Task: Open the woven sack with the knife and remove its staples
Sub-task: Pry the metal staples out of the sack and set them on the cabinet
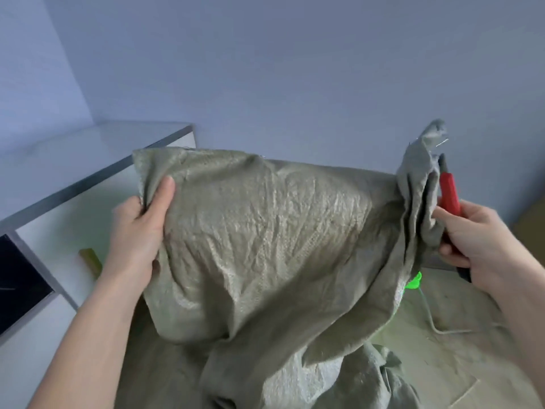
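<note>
A grey-green woven sack [265,231] hangs stretched in the air between both hands. My left hand [138,231] grips its left edge, thumb on the front of the cloth. My right hand [474,246] holds the bunched right corner together with a red-handled knife [449,196], which points upward behind the cloth. A thin metal staple [442,142] sticks out of the raised corner near the top right. The knife's blade is mostly hidden by the sack.
A white cabinet with a glass top [97,160] stands on the left, with a dark panel [20,278] and a small yellowish block [91,261]. A bright green object [414,281] and a thin cord [436,323] lie under the sack on more woven cloth [442,364].
</note>
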